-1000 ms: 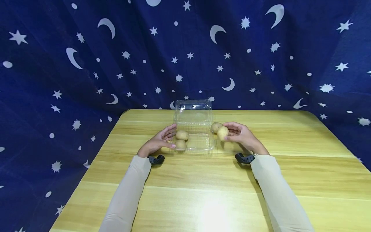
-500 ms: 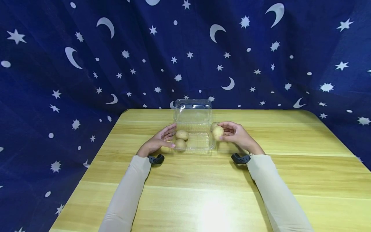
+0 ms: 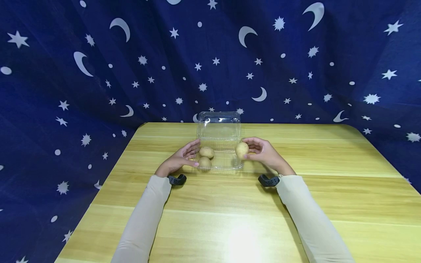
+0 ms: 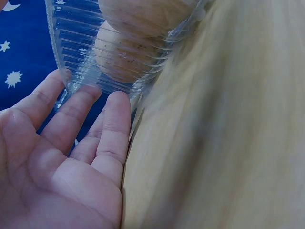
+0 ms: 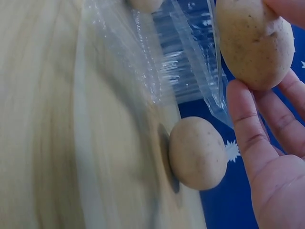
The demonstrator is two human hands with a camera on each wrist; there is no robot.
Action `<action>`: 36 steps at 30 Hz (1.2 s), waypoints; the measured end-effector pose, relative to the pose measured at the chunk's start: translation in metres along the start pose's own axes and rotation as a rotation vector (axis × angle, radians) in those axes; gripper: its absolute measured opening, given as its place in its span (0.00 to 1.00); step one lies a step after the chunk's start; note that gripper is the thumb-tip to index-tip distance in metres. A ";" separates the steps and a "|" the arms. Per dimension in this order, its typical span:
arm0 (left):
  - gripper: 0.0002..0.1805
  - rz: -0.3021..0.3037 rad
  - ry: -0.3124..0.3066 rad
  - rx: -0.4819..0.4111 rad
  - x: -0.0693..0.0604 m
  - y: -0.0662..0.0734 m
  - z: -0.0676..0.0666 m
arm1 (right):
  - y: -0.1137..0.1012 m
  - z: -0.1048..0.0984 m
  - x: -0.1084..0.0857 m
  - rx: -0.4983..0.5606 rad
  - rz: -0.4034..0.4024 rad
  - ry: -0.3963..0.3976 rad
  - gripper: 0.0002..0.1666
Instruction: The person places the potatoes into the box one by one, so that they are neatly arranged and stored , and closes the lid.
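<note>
My right hand (image 3: 267,155) pinches a pale potato (image 3: 242,150) between thumb and fingers, above the right wall of a clear plastic clamshell box (image 3: 227,168). The box's lid (image 3: 219,126) stands raised at the back. Two potatoes, one farther back (image 3: 207,152) and one in front (image 3: 205,163), lie in its left side. Against the left wall, my left hand (image 3: 177,159) rests with fairly straight fingertips touching the ribbed plastic, as the left wrist view shows. Another potato (image 5: 198,152) lies on the table beside the box in the right wrist view; in the head view it is hidden.
The box stands towards the back of a wooden table (image 3: 210,204). Behind and left of the table hangs a dark blue curtain (image 3: 184,47) with moons and stars. Each wrist wears a black band, one on the left (image 3: 177,180) and one on the right (image 3: 268,180).
My right hand has carried its potato leftwards, from beside the box to over its right wall. The loose potato behind it has gone out of sight in the head view. My left hand stays put.
</note>
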State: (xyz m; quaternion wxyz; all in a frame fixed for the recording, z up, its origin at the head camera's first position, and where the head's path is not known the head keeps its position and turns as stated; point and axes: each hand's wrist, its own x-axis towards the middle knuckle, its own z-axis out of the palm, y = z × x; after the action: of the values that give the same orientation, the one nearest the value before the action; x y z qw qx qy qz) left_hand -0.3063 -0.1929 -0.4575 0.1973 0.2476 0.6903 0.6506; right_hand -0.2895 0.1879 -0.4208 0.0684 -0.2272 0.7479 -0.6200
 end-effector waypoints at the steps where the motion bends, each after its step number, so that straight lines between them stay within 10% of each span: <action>1: 0.59 0.000 0.001 -0.001 0.000 0.000 0.000 | 0.000 0.001 0.000 0.004 -0.002 -0.001 0.36; 36: 0.60 0.006 -0.003 -0.015 0.000 -0.001 -0.001 | -0.010 0.024 0.014 -0.066 -0.049 -0.066 0.37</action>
State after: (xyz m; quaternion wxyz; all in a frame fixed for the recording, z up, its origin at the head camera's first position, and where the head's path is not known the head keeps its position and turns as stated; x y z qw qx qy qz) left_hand -0.3076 -0.1938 -0.4588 0.1984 0.2493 0.6842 0.6560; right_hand -0.2897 0.1590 -0.4146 0.0704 -0.2679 0.7593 -0.5888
